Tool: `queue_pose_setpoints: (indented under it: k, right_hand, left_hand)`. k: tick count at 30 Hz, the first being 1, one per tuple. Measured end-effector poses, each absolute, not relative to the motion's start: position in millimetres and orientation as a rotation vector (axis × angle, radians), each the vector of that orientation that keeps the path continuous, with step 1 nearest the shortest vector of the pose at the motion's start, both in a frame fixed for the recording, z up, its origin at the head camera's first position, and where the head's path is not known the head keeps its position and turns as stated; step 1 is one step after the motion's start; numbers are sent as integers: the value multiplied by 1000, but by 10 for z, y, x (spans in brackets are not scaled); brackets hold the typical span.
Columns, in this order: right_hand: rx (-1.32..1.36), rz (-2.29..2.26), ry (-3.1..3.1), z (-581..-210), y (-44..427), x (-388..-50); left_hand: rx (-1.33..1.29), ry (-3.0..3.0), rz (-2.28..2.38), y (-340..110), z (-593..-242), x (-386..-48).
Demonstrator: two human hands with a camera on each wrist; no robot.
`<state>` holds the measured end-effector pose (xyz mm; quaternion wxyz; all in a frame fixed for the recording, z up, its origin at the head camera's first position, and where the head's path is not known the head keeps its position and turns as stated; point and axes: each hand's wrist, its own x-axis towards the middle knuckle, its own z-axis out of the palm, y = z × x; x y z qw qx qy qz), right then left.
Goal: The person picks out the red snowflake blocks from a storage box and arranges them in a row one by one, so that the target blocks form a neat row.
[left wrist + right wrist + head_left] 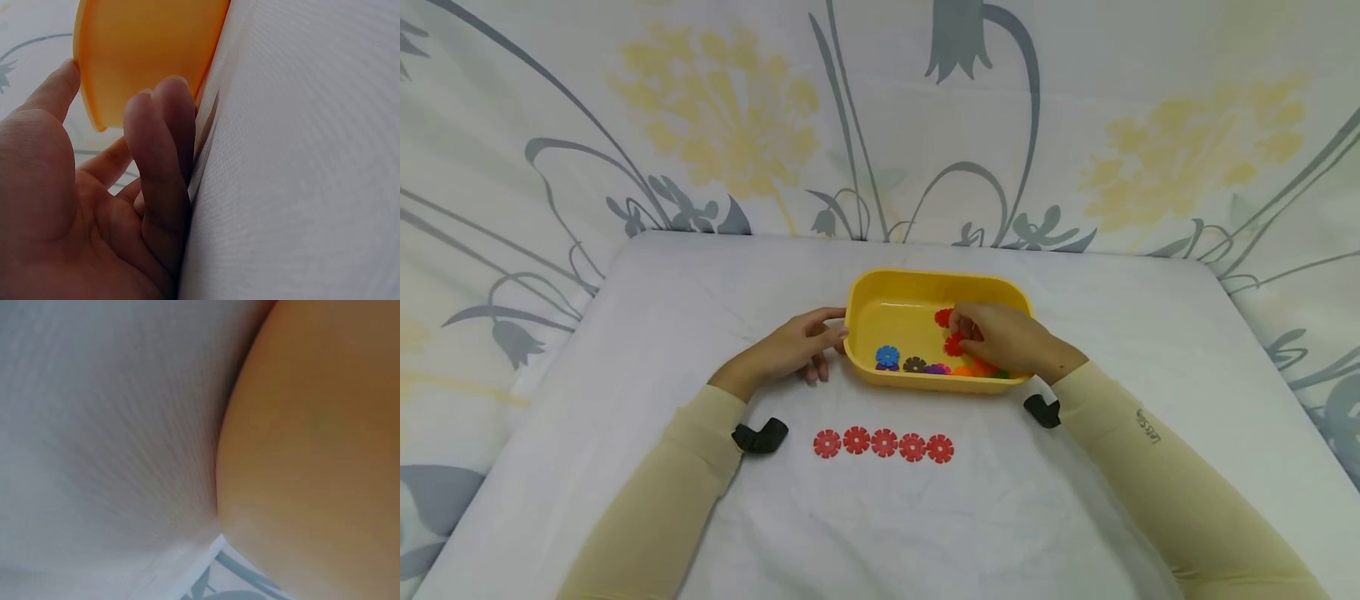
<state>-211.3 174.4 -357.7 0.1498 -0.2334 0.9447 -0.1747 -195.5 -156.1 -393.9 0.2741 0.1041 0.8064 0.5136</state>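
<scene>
A yellow tray [917,381] stands on the white cloth, with its left end beside the left hand [797,343]. That hand's thumb and a finger touch the tray's end; in the left wrist view the hand [119,194] has its fingers loosely bent beside the tray [150,50]. Inside the tray, the right hand [1000,336] has its fingers curled at a red notched disc [954,345], which it appears to pinch. Another red disc [943,317] lies just behind. The right wrist view shows the tray's outer wall [312,444] but not the hand.
Several red discs [884,442] lie in a row on the cloth in front of the tray. Along the tray's near side are a blue disc [887,356], a dark disc [915,365] and several others, orange among them. A patterned curtain [895,125] hangs behind.
</scene>
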Motion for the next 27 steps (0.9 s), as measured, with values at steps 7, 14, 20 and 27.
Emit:
queue_pose_setpoints:
  k: [7,14,20,27]
  right_hand:
    - [-633,-677,2785,-3525,1748,-2101]
    - [-778,-873,2988,-3527,1769,-1933]
    - [-1039,-1029,3050,-3500,1737,-1685]
    - [-925,-1297,2936,-3392,1784,-1318]
  left_hand:
    - [288,2175,1387,-1555,-3908,-1968]
    - [287,2161,1390,-1551,-3938,-1930]
    - [262,2167,1381,-1564,-3970,-1903]
    - [292,2174,1380,-1557,-3943,-1932]
